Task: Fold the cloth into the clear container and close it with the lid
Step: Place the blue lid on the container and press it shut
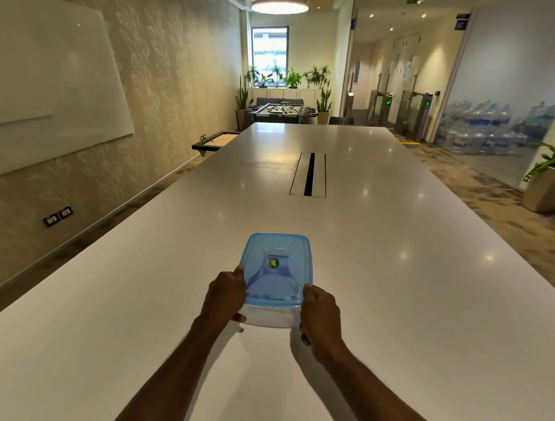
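Note:
A clear plastic container (270, 316) stands on the white table (394, 279) in front of me, covered by a translucent blue lid (278, 267) with a green round sticker at its middle. My left hand (224, 295) grips the container's near left corner, thumb on the lid's edge. On the near right corner my right hand (320, 319) holds the same way. A pale shape shows faintly through the lid; I cannot tell whether it is the cloth.
A cable slot (309, 174) is set into the table's middle farther away. A whiteboard (52, 89) hangs on the left wall. A potted plant (551, 177) stands on the floor to the right, with stacked water bottles (483, 130) behind glass.

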